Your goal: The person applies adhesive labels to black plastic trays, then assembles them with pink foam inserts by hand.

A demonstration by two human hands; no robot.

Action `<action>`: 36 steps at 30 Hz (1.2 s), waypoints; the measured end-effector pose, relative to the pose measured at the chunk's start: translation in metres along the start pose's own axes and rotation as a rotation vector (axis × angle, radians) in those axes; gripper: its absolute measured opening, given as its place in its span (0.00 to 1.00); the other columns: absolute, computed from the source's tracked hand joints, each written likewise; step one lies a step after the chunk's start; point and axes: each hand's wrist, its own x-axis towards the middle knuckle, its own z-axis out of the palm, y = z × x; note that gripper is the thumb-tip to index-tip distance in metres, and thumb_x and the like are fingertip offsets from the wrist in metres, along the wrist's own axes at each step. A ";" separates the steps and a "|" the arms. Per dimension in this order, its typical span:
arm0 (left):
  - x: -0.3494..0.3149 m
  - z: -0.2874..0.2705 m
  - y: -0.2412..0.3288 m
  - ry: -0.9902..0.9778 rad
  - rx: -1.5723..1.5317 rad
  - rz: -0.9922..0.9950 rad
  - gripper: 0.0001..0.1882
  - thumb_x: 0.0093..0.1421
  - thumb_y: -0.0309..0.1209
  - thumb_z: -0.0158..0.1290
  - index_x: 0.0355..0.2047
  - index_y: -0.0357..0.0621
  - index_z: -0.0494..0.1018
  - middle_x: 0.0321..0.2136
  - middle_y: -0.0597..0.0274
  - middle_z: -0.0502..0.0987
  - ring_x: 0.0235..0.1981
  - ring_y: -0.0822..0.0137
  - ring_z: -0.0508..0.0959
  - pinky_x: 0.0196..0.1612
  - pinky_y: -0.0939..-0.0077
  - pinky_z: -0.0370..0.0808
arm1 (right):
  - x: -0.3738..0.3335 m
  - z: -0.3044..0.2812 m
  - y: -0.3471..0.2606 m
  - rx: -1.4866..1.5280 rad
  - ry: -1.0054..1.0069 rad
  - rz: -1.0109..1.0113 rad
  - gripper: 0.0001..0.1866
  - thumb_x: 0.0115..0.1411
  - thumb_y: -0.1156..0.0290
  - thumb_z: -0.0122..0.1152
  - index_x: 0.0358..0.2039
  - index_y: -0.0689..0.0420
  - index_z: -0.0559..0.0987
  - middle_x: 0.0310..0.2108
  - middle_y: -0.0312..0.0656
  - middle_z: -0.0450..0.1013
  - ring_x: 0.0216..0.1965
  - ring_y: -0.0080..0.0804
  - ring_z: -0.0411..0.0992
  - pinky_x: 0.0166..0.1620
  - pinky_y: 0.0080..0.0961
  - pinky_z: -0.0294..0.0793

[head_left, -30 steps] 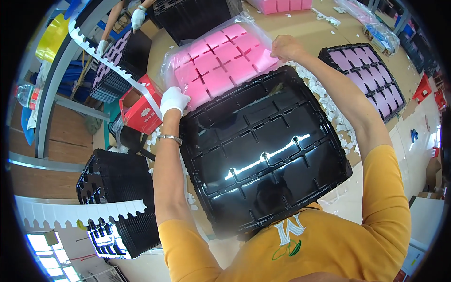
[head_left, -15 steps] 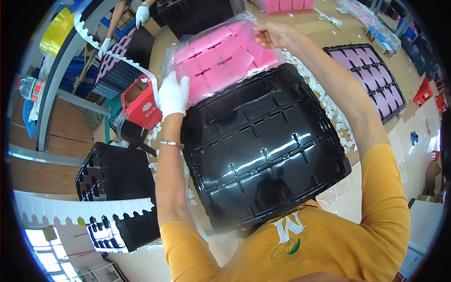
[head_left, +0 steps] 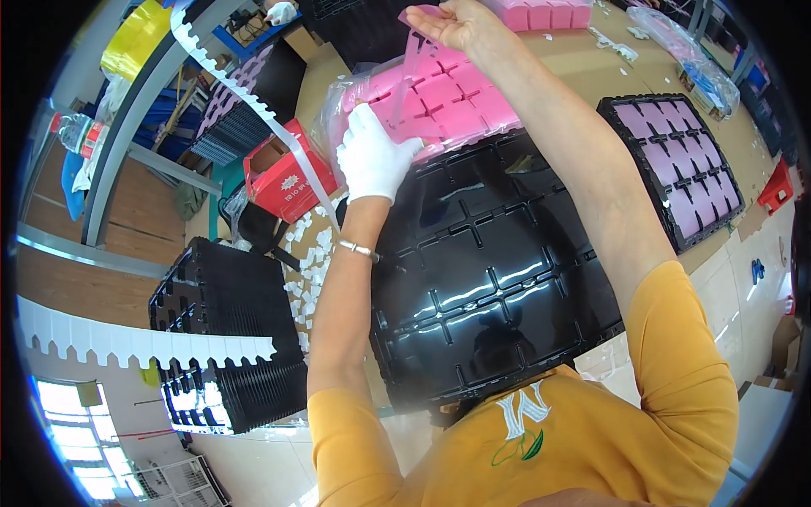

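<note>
My bare right hand (head_left: 452,27) is at the far edge, its fingers closed on a thin pink foam sheet (head_left: 411,69). The sheet hangs edge-on toward my left hand. My left hand (head_left: 376,160), in a white glove, rests at the near left part of the pink foam stack (head_left: 460,101), thumb spread from the fingers. Cross-shaped slits run through this stack, which lies in clear plastic wrapping (head_left: 336,101). Between my arms and the stack sits a glossy black plastic tray (head_left: 498,296) with raised cross-shaped ribs, reaching up to my body.
A black tray with lilac pieces (head_left: 676,160) lies to the right. Stacked black trays (head_left: 245,329) stand at the left, near a red box (head_left: 287,177) and white scraps (head_left: 308,270). White notched strips (head_left: 144,334) cross the left side. Another person's gloved hand (head_left: 280,13) shows at the back.
My right hand has moved left and away, lifting the pink sheet off the stack and uncovering slit foam beneath. My left hand has shifted right along the foam, its thumb now spread.
</note>
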 end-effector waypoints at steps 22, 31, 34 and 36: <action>-0.029 -0.041 -0.061 0.530 0.338 0.348 0.04 0.51 0.29 0.56 0.29 0.51 0.78 0.30 0.65 0.79 0.35 0.62 0.77 0.51 0.54 0.66 | -0.139 -0.015 -0.054 -0.643 0.339 0.157 0.09 0.65 0.73 0.49 0.42 0.65 0.68 0.38 0.57 0.75 0.35 0.38 0.78 0.38 0.31 0.83; -0.172 -0.110 -0.026 0.380 0.305 0.320 0.08 0.47 0.24 0.58 0.30 0.46 0.74 0.34 0.63 0.75 0.41 0.61 0.75 0.62 0.51 0.57 | -0.297 -0.030 -0.077 -0.760 0.274 0.318 0.06 0.60 0.71 0.59 0.35 0.58 0.73 0.24 0.34 0.71 0.19 0.15 0.67 0.19 0.13 0.63; -0.205 -0.116 -0.015 0.327 0.286 0.331 0.12 0.44 0.21 0.57 0.31 0.46 0.71 0.35 0.62 0.75 0.42 0.60 0.75 0.62 0.48 0.57 | -0.338 -0.021 -0.066 -0.859 0.362 0.310 0.07 0.59 0.73 0.60 0.35 0.59 0.73 0.23 0.33 0.70 0.18 0.15 0.65 0.18 0.14 0.62; -0.222 -0.119 -0.010 0.246 0.258 0.320 0.13 0.42 0.21 0.57 0.30 0.47 0.70 0.35 0.63 0.75 0.41 0.59 0.75 0.62 0.44 0.56 | -0.356 -0.010 -0.060 -0.924 0.447 0.299 0.07 0.60 0.74 0.58 0.38 0.61 0.73 0.23 0.36 0.71 0.17 0.14 0.63 0.18 0.15 0.60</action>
